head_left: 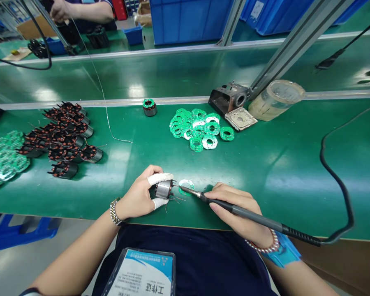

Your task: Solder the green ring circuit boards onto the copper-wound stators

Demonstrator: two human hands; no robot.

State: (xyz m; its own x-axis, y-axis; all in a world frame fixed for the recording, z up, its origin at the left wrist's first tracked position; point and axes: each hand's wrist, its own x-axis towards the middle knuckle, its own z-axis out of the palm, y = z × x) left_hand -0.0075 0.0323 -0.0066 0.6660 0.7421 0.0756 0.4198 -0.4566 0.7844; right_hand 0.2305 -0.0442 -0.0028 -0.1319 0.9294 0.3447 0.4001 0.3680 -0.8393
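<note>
Being pinched between the thumb and finger of the left hand (135, 199) is a stator (164, 189), held on its side near the front edge of the green bench (280, 168), its thin wire leads pointed to the right. White finger covers (160, 178) are worn on the two pinching digits. By the right hand (246, 201), a soldering iron (255, 218) is gripped like a pen, the fingers closed on the front of its handle. Its tip is aimed at the leads; whether they are touched by it cannot be told. Under the tip, a single ring-shaped board (186, 181) is laid just beside the stator.

To the left, a cluster of wound stators (69, 133) is gathered, with a pile of green boards (6, 160) placed beside it. Farther back, a board-topped stator (149, 108) is stood upright by itself. To its right, a heap of ring boards (200, 123) is spread, some with white faces shown. Behind these, a metal stand (231, 96), a square pad (241, 119) and a cloudy tub (274, 102) are set close together. The cord (337, 179) is looped across the right side. Beyond the divider, a co-worker's hand (60, 11) is seen.
</note>
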